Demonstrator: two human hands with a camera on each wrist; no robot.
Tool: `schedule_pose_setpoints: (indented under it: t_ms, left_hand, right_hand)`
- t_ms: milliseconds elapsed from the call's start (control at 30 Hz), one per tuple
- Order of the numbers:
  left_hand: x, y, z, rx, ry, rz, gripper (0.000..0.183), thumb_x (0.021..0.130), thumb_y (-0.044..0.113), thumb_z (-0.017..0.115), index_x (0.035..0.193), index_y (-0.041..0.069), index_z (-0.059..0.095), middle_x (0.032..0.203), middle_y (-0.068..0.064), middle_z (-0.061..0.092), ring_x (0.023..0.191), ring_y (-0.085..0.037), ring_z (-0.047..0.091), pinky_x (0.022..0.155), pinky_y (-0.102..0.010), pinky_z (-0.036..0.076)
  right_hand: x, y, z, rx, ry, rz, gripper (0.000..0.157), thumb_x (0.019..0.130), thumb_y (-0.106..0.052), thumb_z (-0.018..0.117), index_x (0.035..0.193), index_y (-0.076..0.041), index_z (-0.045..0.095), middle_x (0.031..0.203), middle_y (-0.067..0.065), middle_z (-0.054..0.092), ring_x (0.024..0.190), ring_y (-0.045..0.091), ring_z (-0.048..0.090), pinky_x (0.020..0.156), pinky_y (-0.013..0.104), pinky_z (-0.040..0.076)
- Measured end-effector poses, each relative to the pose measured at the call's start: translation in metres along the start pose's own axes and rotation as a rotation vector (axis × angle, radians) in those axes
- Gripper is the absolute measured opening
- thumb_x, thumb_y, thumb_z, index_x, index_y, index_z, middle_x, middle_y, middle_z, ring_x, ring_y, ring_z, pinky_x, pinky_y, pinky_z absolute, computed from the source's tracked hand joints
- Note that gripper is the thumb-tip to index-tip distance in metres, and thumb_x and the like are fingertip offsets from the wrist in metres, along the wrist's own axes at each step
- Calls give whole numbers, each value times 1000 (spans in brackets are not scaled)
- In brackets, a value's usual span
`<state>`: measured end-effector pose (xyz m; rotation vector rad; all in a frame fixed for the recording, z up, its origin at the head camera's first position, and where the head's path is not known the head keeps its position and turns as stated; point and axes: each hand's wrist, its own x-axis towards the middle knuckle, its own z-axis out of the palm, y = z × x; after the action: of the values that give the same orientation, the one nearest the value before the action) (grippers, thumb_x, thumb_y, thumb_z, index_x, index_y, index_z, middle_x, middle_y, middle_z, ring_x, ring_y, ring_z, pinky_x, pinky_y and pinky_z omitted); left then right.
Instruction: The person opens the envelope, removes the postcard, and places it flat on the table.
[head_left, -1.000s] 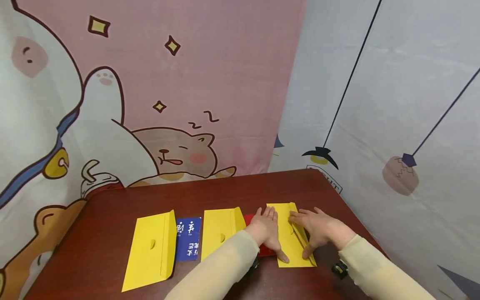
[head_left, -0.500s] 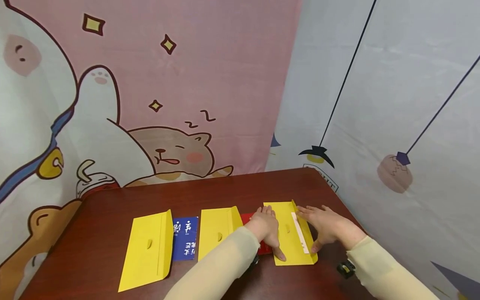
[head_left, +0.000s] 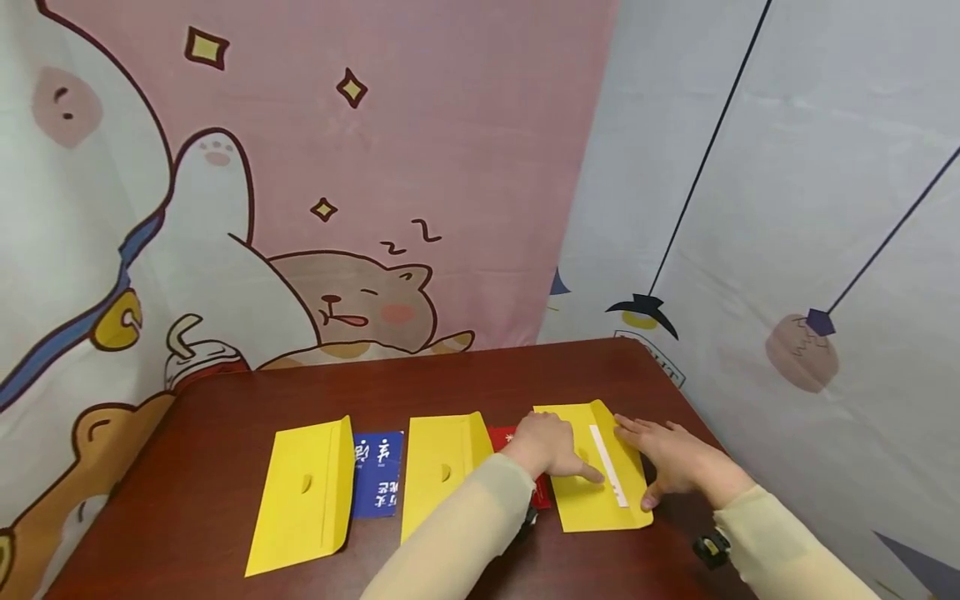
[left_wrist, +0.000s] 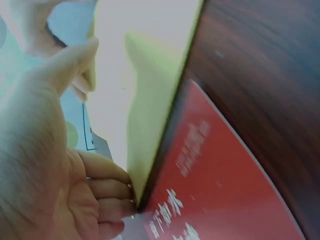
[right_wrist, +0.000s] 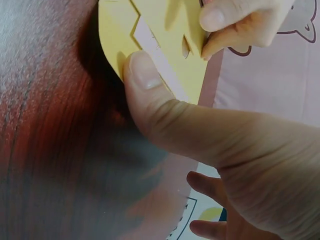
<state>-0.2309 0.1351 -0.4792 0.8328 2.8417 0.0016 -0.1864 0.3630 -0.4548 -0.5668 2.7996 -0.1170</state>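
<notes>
A yellow envelope [head_left: 585, 512] lies at the right of the table with its flap [head_left: 633, 492] folded back to the right. A white strip [head_left: 609, 467] with small dark marks shows at its opening. My left hand [head_left: 547, 446] rests on the envelope's left part. Its fingers [left_wrist: 107, 192] touch the edge, and its thumb stretches across toward the white strip. My right hand [head_left: 678, 458] is at the flap. Its thumb [right_wrist: 145, 75] presses on the flap while the other fingers are spread beyond the far side. Beneath my left wrist, a red card [head_left: 502, 437] is partly hidden.
Two more yellow envelopes, one in the middle [head_left: 435, 454] and one at the left [head_left: 296, 492], lie on the brown table [head_left: 450, 383]. Between them is a blue card [head_left: 378, 471] with white characters. Patterned cloth [head_left: 487, 167] hangs behind the table.
The envelope's flap has swung open to the right, exposing the white strip. My right hand has moved right with the flap. My left thumb has moved inward across the envelope.
</notes>
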Motion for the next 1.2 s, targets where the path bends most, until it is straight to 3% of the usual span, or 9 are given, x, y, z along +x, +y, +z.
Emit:
schedule_pose_setpoints:
  t_ms: [67, 233, 467, 667, 867, 1200]
  left_hand:
    - [2, 5, -2, -22, 5, -27, 84, 75, 94, 57, 118, 25, 79, 108, 7, 74, 103, -15, 65, 99, -37, 51]
    - [6, 20, -3, -56, 0, -104, 87, 74, 94, 59, 128, 29, 75, 122, 9, 72, 120, -17, 62, 115, -47, 39]
    - [10, 43, 2, -85, 2, -210, 91, 70, 95, 59, 135, 33, 71, 136, 9, 68, 141, -29, 51, 120, -55, 29]
    - [11, 58, 8, -85, -20, -295, 92, 73, 93, 58, 142, 33, 67, 147, 6, 62, 149, -33, 42, 123, -57, 22]
    - [11, 65, 10, -84, -41, -360, 99, 73, 93, 57, 147, 28, 63, 156, -1, 53, 154, -34, 33, 126, -56, 16]
    - [13, 66, 16, -83, -35, -410, 108, 71, 94, 59, 152, 23, 60, 165, -12, 40, 157, -40, 24, 126, -56, 14]
  right_hand:
    - [0, 3, 3, 10, 4, 4, 122, 58, -49, 100, 157, 0, 48, 169, 19, 32, 149, 49, 35, 111, 80, 23]
    - [2, 8, 7, 25, 4, -3, 123, 56, -49, 101, 155, 2, 49, 168, 20, 33, 149, 50, 34, 110, 81, 23]
    - [2, 14, 9, 28, -11, -14, 121, 58, -48, 100, 155, 3, 49, 167, 22, 35, 148, 52, 35, 108, 82, 25]
    - [1, 15, 10, 61, -30, 0, 119, 59, -43, 102, 155, 3, 48, 166, 22, 36, 147, 51, 38, 108, 83, 23]
    - [3, 14, 10, 79, -42, 2, 118, 60, -37, 103, 155, 4, 48, 165, 23, 38, 144, 50, 43, 105, 85, 25]
    - [11, 11, 10, 97, -52, 2, 117, 59, -33, 104, 156, 3, 48, 166, 22, 37, 144, 50, 43, 105, 82, 30]
